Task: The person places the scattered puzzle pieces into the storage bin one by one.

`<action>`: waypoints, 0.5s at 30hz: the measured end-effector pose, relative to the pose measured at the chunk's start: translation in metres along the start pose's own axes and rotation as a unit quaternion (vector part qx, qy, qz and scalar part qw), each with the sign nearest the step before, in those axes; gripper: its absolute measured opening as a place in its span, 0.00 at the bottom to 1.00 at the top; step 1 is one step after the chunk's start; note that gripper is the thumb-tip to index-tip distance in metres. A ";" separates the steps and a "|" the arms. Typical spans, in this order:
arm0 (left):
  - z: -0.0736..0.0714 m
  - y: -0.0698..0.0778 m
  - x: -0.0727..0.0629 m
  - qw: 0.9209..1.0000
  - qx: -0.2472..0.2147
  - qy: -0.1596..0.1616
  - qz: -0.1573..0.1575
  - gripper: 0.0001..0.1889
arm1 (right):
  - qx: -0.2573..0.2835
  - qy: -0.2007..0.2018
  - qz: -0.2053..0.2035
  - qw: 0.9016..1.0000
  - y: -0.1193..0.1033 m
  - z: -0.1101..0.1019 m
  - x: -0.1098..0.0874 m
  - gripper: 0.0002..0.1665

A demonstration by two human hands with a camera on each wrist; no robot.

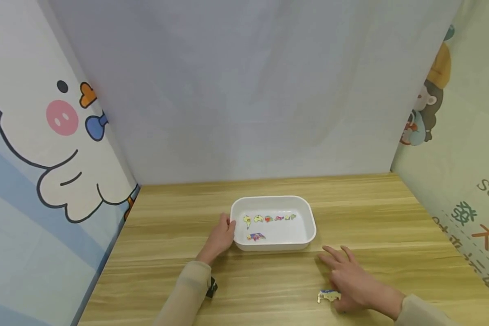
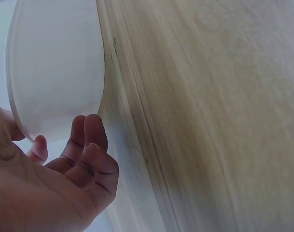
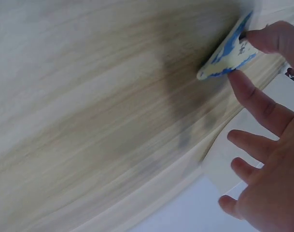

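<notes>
A white rectangular tray [image 1: 273, 246] stands on the wooden table, holding several small colourful cut-out pieces: a row along the back and a purple-blue one [image 1: 256, 236] at the front left. My left hand [image 1: 222, 235] grips the tray's left end, with the thumb at the rim and fingers against the outer wall [image 2: 57, 67]. To the right and nearer me, my right hand [image 1: 352, 280] pinches a flat cream and blue cut-out piece [image 1: 329, 295] between thumb and index finger. The right wrist view shows this piece [image 3: 229, 55] tilted close over the tabletop; the other fingers are spread.
The wooden table [image 1: 163, 226] ends at a pale grey curtain [image 1: 244, 90] behind. Printed cloths hang at both sides, a white cartoon bird [image 1: 28, 90] on the left and a cartoon figure [image 1: 428, 104] on the right. A black item [image 1: 212, 288] shows at my left cuff.
</notes>
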State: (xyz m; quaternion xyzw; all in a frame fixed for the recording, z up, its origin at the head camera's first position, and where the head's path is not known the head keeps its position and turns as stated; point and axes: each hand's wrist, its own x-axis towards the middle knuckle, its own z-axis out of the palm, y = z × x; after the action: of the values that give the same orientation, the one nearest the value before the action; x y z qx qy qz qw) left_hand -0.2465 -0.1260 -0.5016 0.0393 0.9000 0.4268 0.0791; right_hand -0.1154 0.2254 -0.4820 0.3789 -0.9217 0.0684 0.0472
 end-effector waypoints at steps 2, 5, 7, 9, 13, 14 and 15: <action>0.000 0.000 0.000 1.000 -0.002 0.001 0.002 0.09 | -0.009 0.006 -0.009 1.000 0.002 -0.001 0.002 0.22; 0.000 0.000 0.000 1.000 -0.004 0.002 0.005 0.09 | -0.018 0.004 -0.010 1.000 0.005 -0.004 0.005 0.20; 0.000 0.000 0.000 1.000 -0.006 0.002 0.005 0.09 | -0.023 0.001 -0.004 1.000 0.007 -0.008 0.009 0.17; -0.001 0.000 -0.001 1.000 -0.007 0.001 0.005 0.09 | -0.027 -0.001 0.003 1.000 0.010 -0.015 0.013 0.16; -0.002 0.000 -0.002 1.000 -0.009 -0.003 0.002 0.09 | -0.036 -0.004 0.018 0.999 0.014 -0.030 0.024 0.14; -0.002 0.000 -0.002 1.000 -0.009 -0.004 0.002 0.09 | -0.040 -0.003 0.020 0.999 0.015 -0.034 0.027 0.15; -0.002 -0.001 -0.002 1.000 -0.010 -0.005 0.002 0.09 | -0.041 -0.005 0.026 0.999 0.016 -0.037 0.030 0.15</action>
State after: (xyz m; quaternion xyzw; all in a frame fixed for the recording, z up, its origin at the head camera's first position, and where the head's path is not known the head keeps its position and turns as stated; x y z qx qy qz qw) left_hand -0.2453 -0.1279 -0.5010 0.0422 0.8953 0.4356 0.0830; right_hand -0.1470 0.2220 -0.4426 0.3527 -0.9335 0.0296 0.0565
